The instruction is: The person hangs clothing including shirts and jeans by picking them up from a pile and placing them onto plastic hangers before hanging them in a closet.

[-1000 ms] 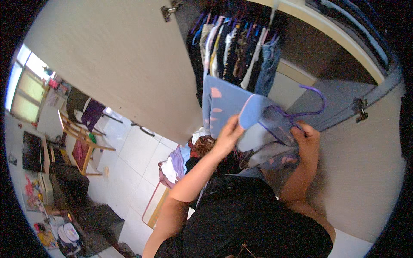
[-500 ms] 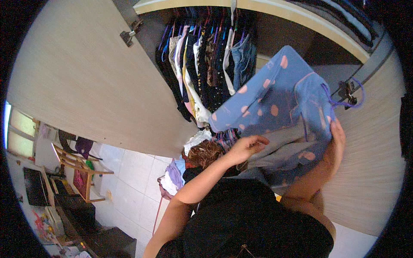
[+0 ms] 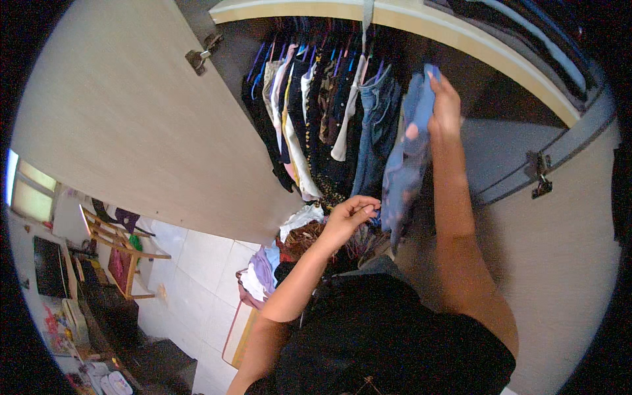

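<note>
A blue garment with pink spots (image 3: 403, 158) hangs narrow and slightly blurred inside the wardrobe, just right of a pair of blue jeans (image 3: 372, 125). My right hand (image 3: 446, 105) is raised and closed around the top of this garment. Whether a hanger is under those fingers is hidden. Lower down, my left hand (image 3: 349, 220) has its fingers bent and drawn together beside the garment's left edge. I cannot make out anything between them. Left of the jeans, a row of hanging clothes (image 3: 309, 125) in black, white and yellow fills the rail.
Wooden wardrobe doors stand wide on the left (image 3: 145, 125) and right (image 3: 559, 263). A shelf edge (image 3: 421, 20) runs overhead. Below the rail lies a heap of clothes (image 3: 303, 237), with purple and white clothing (image 3: 260, 273) beside it. A wooden chair (image 3: 125, 263) stands far left.
My right hand has carried the spotted garment up and inward beside the jeans, and it now hangs narrow instead of spread out. My left hand has shifted left, away from its front.
</note>
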Motion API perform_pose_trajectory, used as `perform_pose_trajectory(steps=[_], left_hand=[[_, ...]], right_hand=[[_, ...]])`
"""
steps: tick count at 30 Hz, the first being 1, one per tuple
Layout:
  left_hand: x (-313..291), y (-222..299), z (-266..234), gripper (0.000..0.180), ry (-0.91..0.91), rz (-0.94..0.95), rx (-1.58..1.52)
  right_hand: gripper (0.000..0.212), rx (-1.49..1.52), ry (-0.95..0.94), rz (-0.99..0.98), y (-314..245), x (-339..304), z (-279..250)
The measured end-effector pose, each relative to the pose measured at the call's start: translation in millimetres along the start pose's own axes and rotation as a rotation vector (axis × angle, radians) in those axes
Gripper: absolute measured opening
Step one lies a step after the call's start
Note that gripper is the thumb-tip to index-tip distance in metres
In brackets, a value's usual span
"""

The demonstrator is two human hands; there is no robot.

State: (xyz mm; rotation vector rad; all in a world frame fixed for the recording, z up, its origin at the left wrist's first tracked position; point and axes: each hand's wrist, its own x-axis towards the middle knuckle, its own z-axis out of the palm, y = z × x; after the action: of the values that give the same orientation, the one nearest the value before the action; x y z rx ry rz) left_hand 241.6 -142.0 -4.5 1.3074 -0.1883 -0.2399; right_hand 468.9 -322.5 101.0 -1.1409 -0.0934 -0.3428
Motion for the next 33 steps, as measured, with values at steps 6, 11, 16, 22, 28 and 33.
perform_pose_trajectory(steps=[6, 11, 16, 22, 28, 33], left_hand=[[3, 7, -4, 0.025, 0.077, 0.014, -0.025], [0, 0, -13, 0.025, 0.135, -0.007, -0.030], [-13, -9, -23, 0.024, 0.204, -0.062, -0.101], [-36, -35, -38, 0.024, 0.284, -0.180, -0.110], [-85, -126, -73, 0.019, 0.361, -0.359, -0.147], [-133, -169, -96, 0.024, 0.547, -0.629, -0.133]], right_hand=[[0.032, -0.156, 0.195, 0.208, 38, 87, 43], [0.031, -0.104, 0.110, 0.311, 67, 110, 55], [0.038, -0.151, 0.040, 0.187, 69, 69, 64], [0.061, -0.619, -0.038, -0.388, 102, -26, 37], [0.062, -1.183, -0.614, -0.127, 234, -205, -53], [0.043, -1.011, -0.935, 0.905, 318, -303, -186]])
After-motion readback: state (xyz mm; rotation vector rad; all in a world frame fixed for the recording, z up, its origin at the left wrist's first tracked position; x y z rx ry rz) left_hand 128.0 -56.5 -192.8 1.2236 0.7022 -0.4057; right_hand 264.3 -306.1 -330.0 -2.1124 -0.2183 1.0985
